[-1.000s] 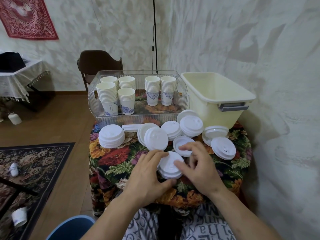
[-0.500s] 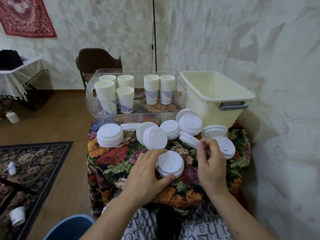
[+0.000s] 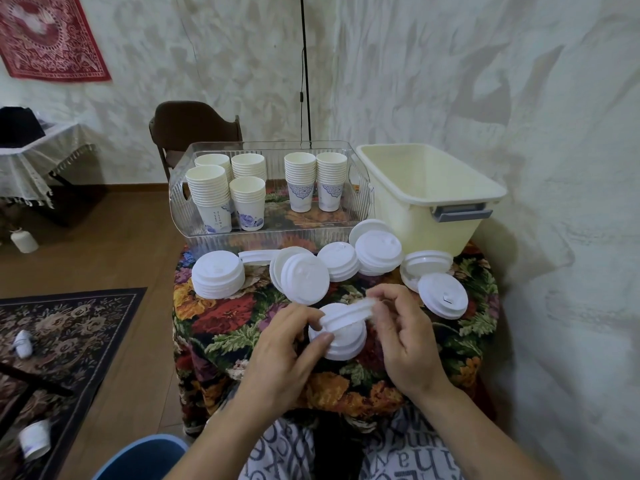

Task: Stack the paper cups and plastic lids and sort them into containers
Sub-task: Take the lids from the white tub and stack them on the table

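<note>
Motion-blurred lid (image 3: 349,311) at the right hand (image 3: 403,327) — fingertips smeared, blue seat (image 3: 145,457) cut off below

On the tabletop (image 3: 221,317), the clear bin (image 3: 270,233) stands at the back with cup stacks (image 3: 211,199) inside it. The tub (image 3: 426,195) sits just right of the bin. Lid stacks (image 3: 218,275) lie in a row in front of the bin. Nearer than that row, one lid stack (image 3: 343,341) sits between both hands (image 3: 284,351), a tilted lid (image 3: 349,311) on top.
</note>
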